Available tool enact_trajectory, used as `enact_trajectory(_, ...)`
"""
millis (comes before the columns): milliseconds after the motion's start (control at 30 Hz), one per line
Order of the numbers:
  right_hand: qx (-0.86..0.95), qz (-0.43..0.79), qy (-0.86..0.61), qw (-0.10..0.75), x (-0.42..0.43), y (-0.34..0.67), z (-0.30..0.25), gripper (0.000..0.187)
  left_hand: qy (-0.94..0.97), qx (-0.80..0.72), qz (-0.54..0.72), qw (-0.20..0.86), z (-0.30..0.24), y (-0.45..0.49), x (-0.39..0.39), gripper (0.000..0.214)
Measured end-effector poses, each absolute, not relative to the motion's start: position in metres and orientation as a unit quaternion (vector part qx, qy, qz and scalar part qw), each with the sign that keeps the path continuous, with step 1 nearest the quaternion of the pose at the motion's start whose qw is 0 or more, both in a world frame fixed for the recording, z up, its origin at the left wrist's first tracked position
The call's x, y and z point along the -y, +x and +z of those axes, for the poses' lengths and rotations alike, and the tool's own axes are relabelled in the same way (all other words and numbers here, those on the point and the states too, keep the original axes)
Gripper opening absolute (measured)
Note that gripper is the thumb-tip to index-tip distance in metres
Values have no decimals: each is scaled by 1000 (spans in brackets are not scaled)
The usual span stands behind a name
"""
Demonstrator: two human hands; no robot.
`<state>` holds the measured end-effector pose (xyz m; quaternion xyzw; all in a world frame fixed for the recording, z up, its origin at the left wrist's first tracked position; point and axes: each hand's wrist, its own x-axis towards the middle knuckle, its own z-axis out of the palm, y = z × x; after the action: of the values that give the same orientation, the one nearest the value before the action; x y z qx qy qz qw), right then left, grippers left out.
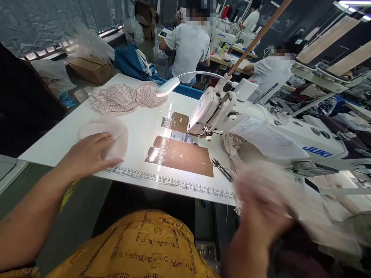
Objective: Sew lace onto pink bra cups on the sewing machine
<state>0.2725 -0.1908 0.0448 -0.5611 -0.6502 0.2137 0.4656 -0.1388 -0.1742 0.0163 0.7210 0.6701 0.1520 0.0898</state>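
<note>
My left hand (87, 154) lies flat with fingers stretched out on a pale pink padded cup (116, 133) near the left front of the white sewing table (139, 127). My right hand (261, 216) is at the lower right, smeared by motion, with pale pink fabric (278, 181) blurred around it; its fingers cannot be made out. A white JUKI sewing machine (261, 127) stands between the hands and to the right, its needle over brown tape strips (182, 154).
A pile of pink lace cups (124, 98) lies at the table's far side under a gooseneck lamp (168, 87). Small snips (222, 168) lie beside the tape. A ruler strip (174, 181) runs along the front edge. Other people in white shirts (188, 46) work behind.
</note>
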Motion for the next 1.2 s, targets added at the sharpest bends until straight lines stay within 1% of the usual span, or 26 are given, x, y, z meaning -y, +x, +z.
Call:
enact_trajectory(33,681,247,-530,440,189,254,39,16,737,-639,185,120,23,-126,177,79)
enact_trajectory(67,750,332,-443,361,188,235,35,14,774,-571,200,190,30,-110,179,84)
enact_trajectory(100,785,390,-375,303,188,217,32,11,799,-490,214,275,37,-93,181,87)
enact_trajectory(133,803,417,-330,268,187,202,31,9,810,-415,212,356,42,-76,183,88)
enact_trajectory(167,817,411,-303,268,187,191,32,7,806,-360,192,428,45,-63,184,81)
enact_trajectory(200,825,387,-299,283,187,185,34,7,787,-338,172,487,47,-53,184,70)
enact_trajectory(233,826,347,-316,314,186,183,37,9,764,-339,165,523,47,-48,184,57)
enact_trajectory(267,819,297,-341,352,185,187,39,10,747,-364,169,530,46,-48,183,45)
enact_trajectory(300,807,246,-369,391,183,193,40,11,733,-412,185,508,43,-52,183,34)
enact_trajectory(333,786,198,-392,435,181,201,41,11,721,-470,209,464,40,-57,182,25)
enact_trajectory(400,740,128,-428,503,178,214,39,12,686,-572,263,365,31,-69,180,19)
enact_trajectory(433,717,107,-448,522,176,217,37,12,662,-594,290,354,27,-71,180,19)
enact_trajectory(467,703,102,-471,524,175,217,35,10,636,-590,322,379,24,-71,181,23)
enact_trajectory(500,698,115,-490,510,173,214,33,7,611,-558,353,437,21,-67,182,28)
enact_trajectory(533,703,154,-500,482,171,209,30,6,587,-500,375,514,19,-61,184,34)
enact_trajectory(600,712,294,-487,412,169,195,24,14,556,-342,372,660,19,-44,187,48)
enact_trajectory(633,700,382,-463,386,167,188,21,18,549,-273,351,708,20,-36,189,58)
enact_trajectory(667,673,469,-436,369,167,183,17,23,547,-220,326,739,22,-30,191,69)
enact_trajectory(733,591,609,-392,355,166,177,10,31,550,-166,293,764,26,-25,193,88)
enact_trajectory(800,515,691,-368,349,167,178,4,37,554,-154,291,764,28,-29,194,97)
enact_trajectory(867,464,732,-358,349,168,180,0,41,555,-169,322,748,27,-37,193,93)
enact_trajectory(933,433,747,-357,356,168,181,-1,42,551,-241,387,699,23,-44,191,84)
enact_trajectory(1000,425,747,-361,363,169,180,0,37,539,-332,431,643,17,-46,190,80)
enact_trajectory(1033,427,744,-362,365,169,179,1,33,529,-363,431,634,14,-45,190,77)
enact_trajectory(1100,428,733,-369,378,169,176,2,28,501,-372,398,672,8,-41,192,69)
enact_trajectory(1200,402,690,-409,442,167,172,2,33,448,-331,387,735,1,-33,198,50)
